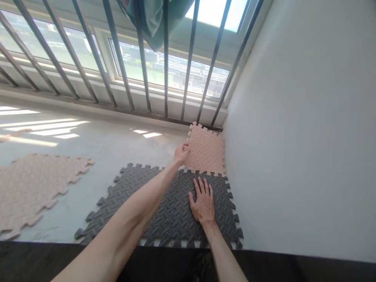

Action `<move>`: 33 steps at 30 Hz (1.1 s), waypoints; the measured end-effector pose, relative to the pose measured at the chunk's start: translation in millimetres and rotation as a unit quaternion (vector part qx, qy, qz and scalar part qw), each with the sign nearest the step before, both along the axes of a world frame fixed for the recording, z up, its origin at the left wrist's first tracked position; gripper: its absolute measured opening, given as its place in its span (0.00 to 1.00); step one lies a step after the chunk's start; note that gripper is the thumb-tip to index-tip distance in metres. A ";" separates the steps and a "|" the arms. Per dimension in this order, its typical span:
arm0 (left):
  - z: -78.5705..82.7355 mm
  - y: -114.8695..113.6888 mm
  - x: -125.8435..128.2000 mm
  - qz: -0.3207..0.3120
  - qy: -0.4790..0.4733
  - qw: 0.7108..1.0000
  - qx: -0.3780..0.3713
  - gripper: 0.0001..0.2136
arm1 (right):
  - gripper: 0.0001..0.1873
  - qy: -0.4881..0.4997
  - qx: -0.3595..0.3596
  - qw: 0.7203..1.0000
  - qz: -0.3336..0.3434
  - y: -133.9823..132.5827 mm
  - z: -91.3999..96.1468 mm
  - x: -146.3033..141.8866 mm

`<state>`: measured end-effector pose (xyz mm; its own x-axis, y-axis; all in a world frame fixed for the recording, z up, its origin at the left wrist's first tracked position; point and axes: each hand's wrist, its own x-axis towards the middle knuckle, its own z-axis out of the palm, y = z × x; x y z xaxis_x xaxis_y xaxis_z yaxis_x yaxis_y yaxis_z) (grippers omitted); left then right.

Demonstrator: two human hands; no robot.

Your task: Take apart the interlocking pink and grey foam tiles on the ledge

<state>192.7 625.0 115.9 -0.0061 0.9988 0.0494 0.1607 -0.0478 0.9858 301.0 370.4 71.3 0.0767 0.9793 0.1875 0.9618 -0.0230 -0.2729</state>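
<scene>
The right hand (204, 203) is laid flat with the fingers spread, pressed onto a grey foam puzzle mat tile (173, 207) just below its upper edge. The left hand (181, 153) is held curled, its fingers drawn together, against the left edge of a peach foam puzzle mat tile (206, 150); whether that edge is pinched cannot be told. The peach tile is placed at the grey tile's 12 o'clock, the two notched edges meeting, and is set beside a white wall (293, 137) at 3 o'clock and below a barred window (173, 66) at 12 o'clock. A second peach foam tile (32, 192) is lying well apart at 9 o'clock on a concrete floor (117, 147). A teal curtain (149, 19) is hung bunched at the window's top. Any lettering on the distant buildings is too small to be read
</scene>
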 end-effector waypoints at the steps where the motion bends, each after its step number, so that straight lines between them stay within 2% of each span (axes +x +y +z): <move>1: 4.6 2.0 3.5 0.003 -0.001 1.000 0.008 0.14 | 0.34 -0.002 -0.002 1.000 -0.001 0.0 0.2 -0.3; 8: 46.4 9.6 15.7 -0.015 -0.014 0.998 0.065 0.13 | 0.35 -0.035 -0.009 0.999 -0.007 -0.1 0.7 -2.7; 13: 55.4 -3.1 16.1 0.045 -0.054 0.996 -0.050 0.11 | 0.34 -0.054 -0.031 0.998 -0.025 0.0 -1.0 -3.2; 17: 57.3 -13.2 0.7 0.065 -0.085 0.988 -0.111 0.12 | 0.34 -0.062 -0.038 0.997 -0.027 0.4 -1.6 -2.5; 22: 58.9 -47.4 -52.2 0.045 -0.141 0.979 -0.137 0.15 | 0.34 -0.056 -0.037 0.997 -0.023 0.7 -2.0 -0.7; 28: 53.5 -122.9 -141.9 0.027 -0.160 0.974 -0.160 0.23 | 0.32 -0.020 -0.031 0.999 -0.004 2.8 -2.8 5.4; 29: 53.0 -135.2 -156.7 0.029 -0.159 0.974 -0.161 0.25 | 0.30 0.004 -0.037 0.999 -0.004 3.8 -1.0 7.7; 31: 52.0 -158.0 -185.1 0.035 -0.163 0.972 -0.165 0.27 | 0.25 0.111 -0.035 0.993 -0.017 5.7 5.3 12.0; 33: 50.3 -178.6 -211.1 0.037 -0.164 0.972 -0.167 0.27 | 0.23 0.237 -0.015 0.970 -0.040 6.2 14.6 13.3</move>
<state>-18.4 446.4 166.2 -0.0390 0.9551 -0.2937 -0.1736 0.2830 0.9433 314.3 376.6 85.9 0.2237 0.9711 0.0834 0.7225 -0.1078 -0.6830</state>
